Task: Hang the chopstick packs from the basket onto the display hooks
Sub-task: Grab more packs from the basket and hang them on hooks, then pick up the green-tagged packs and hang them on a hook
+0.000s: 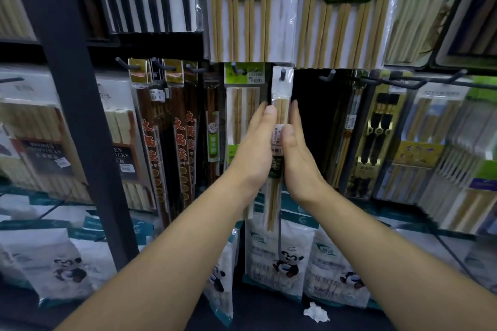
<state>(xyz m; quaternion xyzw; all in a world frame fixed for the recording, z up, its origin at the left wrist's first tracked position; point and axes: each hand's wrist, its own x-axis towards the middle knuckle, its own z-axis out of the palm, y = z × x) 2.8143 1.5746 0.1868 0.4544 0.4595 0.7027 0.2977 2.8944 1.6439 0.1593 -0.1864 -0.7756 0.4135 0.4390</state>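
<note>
Chopstick pack (281,94): narrow clear sleeve of pale sticks, upright. Header hole sits over the tip of the hook (282,72); lower end hangs free between the wrists.
Hands: left hand (255,148) and right hand (298,158) clamp the pack from either side below the hook. Thumbs lie on its front, fingers run straight up along its edges. Both are grasping it, neither released.
Panda bags (279,255): stand on the shelf (269,314) straight below the hook. Drop zone if the pack comes off.
Hook seat: tip shows in front of the header, so the pack looks threaded, but only at the tip, not pushed to the back.
Risk 1: let go now and the pack may slide forward off the tip. Cause: shallow seat.
Risk 2: pushing it back with the grip this far below the hook could buckle the sleeve or tear the hole. Cause: leverage on thin film.
Green-header pack (242,105): hangs just left of the hook, close against the left hand's fingers. Could get knocked askew.
Bare hook (328,76): right of the hook, apart. Could catch the right hand only on a wide pull-out.
Bamboo packs (242,21): row above the hook, lower edges reach down to the header. Lifting the pack would foul them.
Basket: not in view; packs remaining, cannot tell.
</note>
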